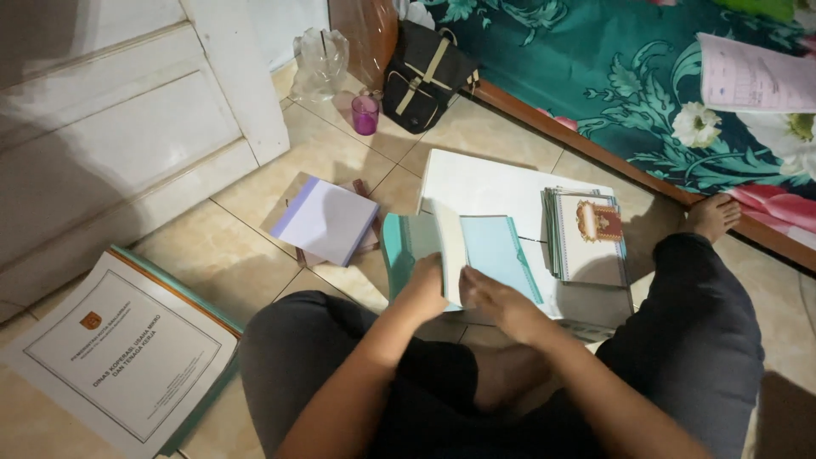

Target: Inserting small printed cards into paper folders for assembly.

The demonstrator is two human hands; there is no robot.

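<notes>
From the head camera, looking down past the person's knees, the thin teal paper-covered booklet [463,255] lies open on the tiled floor [246,246] just below the middle of the frame, directly ahead of both hands. Its spine runs away from the person, toward the top of the picture and leaning a little to the left, so the long axis points from the lap toward the large white sheet of paper [484,183] it partly rests on.

The left hand [425,289] sits at the near edge of the booklet, fingers curled around a lifted cream page [448,246] that stands almost on edge; I'd call that a light pinch on the page, though the fingertips themselves are hidden behind the paper. The right hand [497,302] lies just beside it, to the right, fingers loosely extended and pressing flat on the lower corner of the pale blue right-hand page [501,251]; it grips nothing. Both hands touch the booklet, the left being nearer the spine.

Further right in the frame, a stack of cream booklets with a red-and-gold crest on the top cover [591,238] rests on the same white sheet, close to the open booklet but apart from it. To the left of centre lies a small white pad with a lilac edge [327,221], and in the lower left corner a large white-covered report with a teal border [119,357].
</notes>
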